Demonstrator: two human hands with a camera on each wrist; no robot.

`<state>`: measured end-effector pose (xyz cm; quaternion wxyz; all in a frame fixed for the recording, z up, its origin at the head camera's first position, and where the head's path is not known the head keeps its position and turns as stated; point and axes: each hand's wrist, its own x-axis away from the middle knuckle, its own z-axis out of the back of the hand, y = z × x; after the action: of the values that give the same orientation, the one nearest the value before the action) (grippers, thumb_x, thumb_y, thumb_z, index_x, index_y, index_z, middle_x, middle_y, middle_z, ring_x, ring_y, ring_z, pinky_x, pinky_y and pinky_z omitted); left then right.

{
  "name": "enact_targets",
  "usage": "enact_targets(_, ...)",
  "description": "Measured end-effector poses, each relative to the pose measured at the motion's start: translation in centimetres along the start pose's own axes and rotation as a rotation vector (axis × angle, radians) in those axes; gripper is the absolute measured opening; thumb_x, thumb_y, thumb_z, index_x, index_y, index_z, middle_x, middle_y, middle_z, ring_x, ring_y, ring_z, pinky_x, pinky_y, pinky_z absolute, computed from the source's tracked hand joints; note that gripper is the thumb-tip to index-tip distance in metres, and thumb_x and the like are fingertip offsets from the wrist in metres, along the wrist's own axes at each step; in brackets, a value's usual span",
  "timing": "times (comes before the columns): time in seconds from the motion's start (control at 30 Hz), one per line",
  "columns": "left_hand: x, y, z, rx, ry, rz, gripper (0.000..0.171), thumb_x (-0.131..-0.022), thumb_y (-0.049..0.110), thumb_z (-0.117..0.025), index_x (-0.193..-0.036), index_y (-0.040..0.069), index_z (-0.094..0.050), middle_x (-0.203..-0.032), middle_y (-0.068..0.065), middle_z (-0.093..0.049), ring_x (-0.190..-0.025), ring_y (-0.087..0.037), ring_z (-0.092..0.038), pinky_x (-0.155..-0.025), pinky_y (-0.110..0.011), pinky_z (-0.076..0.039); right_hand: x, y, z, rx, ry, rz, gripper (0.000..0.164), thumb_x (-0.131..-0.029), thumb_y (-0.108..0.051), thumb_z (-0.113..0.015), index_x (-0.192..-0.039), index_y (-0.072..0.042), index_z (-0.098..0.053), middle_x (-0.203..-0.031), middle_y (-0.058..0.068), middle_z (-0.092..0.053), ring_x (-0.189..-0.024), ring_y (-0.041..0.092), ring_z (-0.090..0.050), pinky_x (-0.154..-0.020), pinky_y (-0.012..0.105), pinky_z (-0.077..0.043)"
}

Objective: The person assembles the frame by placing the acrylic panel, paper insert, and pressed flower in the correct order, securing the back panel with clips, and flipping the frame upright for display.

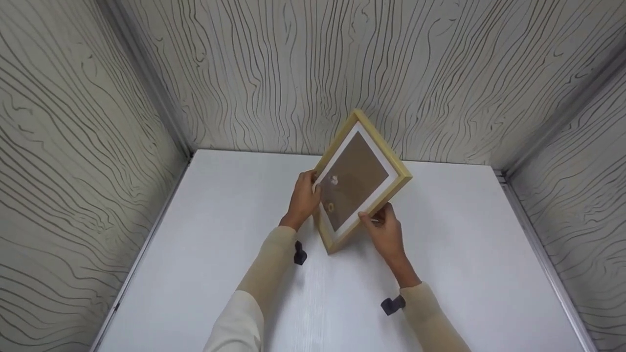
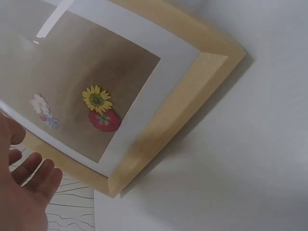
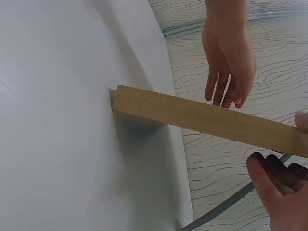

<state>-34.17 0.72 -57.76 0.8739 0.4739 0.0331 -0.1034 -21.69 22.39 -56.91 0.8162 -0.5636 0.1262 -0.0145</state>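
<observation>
A picture frame (image 1: 402, 176) of pale wood stands tilted on one corner over the white tabletop. Inside its white mat is a brown panel (image 1: 359, 171). The left wrist view shows a yellow flower (image 2: 97, 99), a red piece (image 2: 104, 120) and a small white flower (image 2: 39, 104) on that panel. My left hand (image 1: 304, 196) holds the frame's left edge, thumb toward the front. With thumb in front and fingers behind, my right hand (image 1: 386, 232) pinches the lower right edge. The right wrist view shows the frame's wooden side (image 3: 192, 115) edge-on.
The white tabletop (image 1: 230, 205) spreads around the frame. Behind it rises a wood-grain patterned wall (image 1: 274, 73), with similar panels at left and right. Grey metal strips (image 1: 146, 83) run along the corners. A dark device is worn at each wrist.
</observation>
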Motion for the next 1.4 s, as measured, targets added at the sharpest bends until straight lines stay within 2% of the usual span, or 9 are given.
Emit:
enact_targets(0.13,-0.1,-0.4,0.0,-0.008,0.007,-0.020,0.046,-0.110,0.010,-0.054,-0.154,0.000,-0.045,-0.140,-0.015,-0.055,-0.134,-0.029,-0.056,-0.117,-0.045,-0.047,-0.3,-0.3,0.0,0.044,-0.014,0.021,0.052,-0.102,-0.016,-0.073,-0.145,0.001,-0.050,-0.132,0.024,-0.067,-0.115,0.035,-0.072,-0.091,0.032,-0.061)
enact_targets(0.37,0.1,-1.3,0.1,-0.014,0.027,0.006,0.045,-0.109,0.009,-0.054,-0.153,0.002,-0.045,-0.142,-0.016,-0.054,-0.138,-0.030,-0.054,-0.119,-0.045,-0.045,-0.8,-0.4,1.2,0.058,-0.063,-0.013,0.053,-0.103,-0.013,-0.068,-0.149,0.000,-0.047,-0.138,0.024,-0.064,-0.119,0.036,-0.069,-0.095,0.042,-0.061)
enact_targets(0.57,0.0,-1.7,0.5,0.007,0.048,-0.027,0.046,-0.108,0.007,-0.055,-0.153,-0.002,-0.044,-0.147,-0.023,-0.051,-0.142,-0.037,-0.052,-0.120,-0.049,-0.044,-1.8,0.1,2.8,0.073,-0.100,-0.032,0.053,-0.103,-0.010,-0.065,-0.151,0.001,-0.046,-0.140,0.025,-0.062,-0.122,0.037,-0.066,-0.095,0.037,-0.059)
enact_targets(0.67,0.1,-1.9,0.6,0.009,0.041,-0.019,0.048,-0.109,0.008,-0.053,-0.155,-0.003,-0.042,-0.150,-0.024,-0.049,-0.144,-0.037,-0.051,-0.121,-0.049,-0.043,-2.3,0.3,3.6,0.081,-0.128,-0.029,0.055,-0.103,-0.009,-0.063,-0.154,0.002,-0.044,-0.143,0.025,-0.061,-0.124,0.038,-0.065,-0.099,0.040,-0.058)
enact_targets(0.87,0.2,-2.1,0.8,0.070,-0.007,0.046,0.056,-0.111,0.014,-0.050,-0.163,0.001,-0.033,-0.159,-0.021,-0.047,-0.150,-0.036,-0.047,-0.125,-0.049,-0.038,-3.4,0.6,5.0,0.099,-0.237,-0.043,0.066,-0.104,-0.011,-0.060,-0.163,-0.001,-0.032,-0.156,0.025,-0.050,-0.138,0.043,-0.057,-0.114,0.056,-0.049)
enact_targets(1.03,0.4,-2.4,1.0,0.049,0.019,0.023,0.051,-0.112,0.015,-0.052,-0.159,0.000,-0.041,-0.149,-0.020,-0.056,-0.141,-0.035,-0.056,-0.118,-0.048,-0.046,-4.2,0.7,6.0,0.110,-0.311,-0.019,0.072,-0.107,-0.014,-0.058,-0.167,-0.001,-0.020,-0.159,0.027,-0.045,-0.142,0.045,-0.052,-0.118,0.059,-0.044)
enact_targets(1.2,0.8,-2.9,1.0,0.029,0.056,0.002,0.041,-0.110,0.012,-0.056,-0.149,-0.001,-0.053,-0.134,-0.017,-0.061,-0.125,-0.030,-0.063,-0.108,-0.046,-0.053,-4.8,0.9,6.6,0.130,-0.306,-0.020,0.065,-0.112,-0.021,-0.056,-0.164,0.001,-0.025,-0.155,0.027,-0.051,-0.138,0.040,-0.056,-0.112,0.053,-0.049)
enact_targets(1.3,1.1,-3.2,0.9,0.056,0.071,0.025,0.038,-0.110,0.012,-0.058,-0.146,-0.001,-0.057,-0.130,-0.015,-0.062,-0.120,-0.027,-0.063,-0.104,-0.044,-0.054,-5.1,1.1,6.8,0.136,-0.272,-0.013,0.063,-0.112,-0.025,-0.056,-0.164,0.000,-0.029,-0.153,0.025,-0.053,-0.136,0.037,-0.058,-0.108,0.042,-0.053)
enact_targets(1.4,1.5,-3.3,0.9,0.077,0.082,0.045,0.037,-0.109,0.011,-0.058,-0.143,-0.001,-0.059,-0.128,-0.014,-0.062,-0.117,-0.026,-0.063,-0.102,-0.044,-0.055,-5.6,1.2,6.8,0.143,-0.220,0.000,0.061,-0.112,-0.025,-0.058,-0.163,-0.001,-0.034,-0.147,0.024,-0.058,-0.128,0.035,-0.062,-0.098,0.027,-0.057)
